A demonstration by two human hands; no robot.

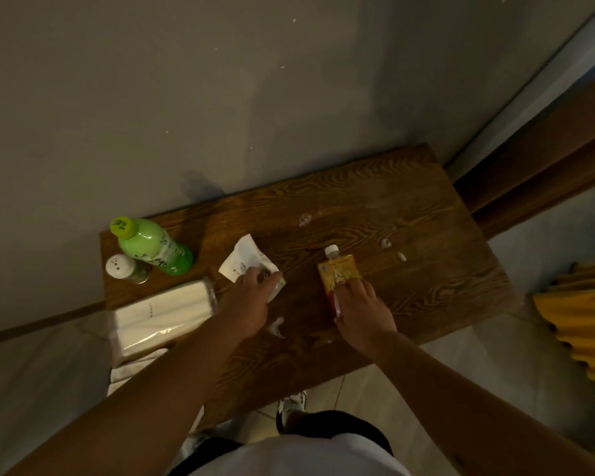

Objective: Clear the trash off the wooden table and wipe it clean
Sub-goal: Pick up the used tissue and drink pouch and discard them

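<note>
Seen from the head camera: a dark wooden counter (pixel 409 207) with bold grain, set against a plain grey wall (pixel 220 80), pale tiled floor (pixel 375 389) below. Dim, warm light. Scattered over the wood, small white scraps (pixel 304 219), some near the middle rear, others toward the right and one just in front of the left hand. At the left rear corner, a green bottle (pixel 155 249) lying tilted, and just beside it a white-capped shaker (pixel 124 267), upright. In front of those, a clear-wrapped tissue pack (pixel 165 317) hanging over the left edge of the counter, with white cloth (pixel 131 369) below it. Near the centre, a white wrapper (pixel 246 259) flat on the wood; left hand (pixel 251 297) resting on its near end, fingers curled down onto it, though whether pinching or only pressing cannot be told. To the right, well apart from the wrapper, a yellow pouch (pixel 337 273) with a white cap, lying on the counter; right hand (pixel 363 310) closed around its lower half. At far right, a brown wooden frame (pixel 536 159) beside the counter and ribbed yellow material (pixel 581 321) on the floor. At bottom, a white shirt (pixel 289 455), dark shorts (pixel 340 424) and one shoe (pixel 291 405).
</note>
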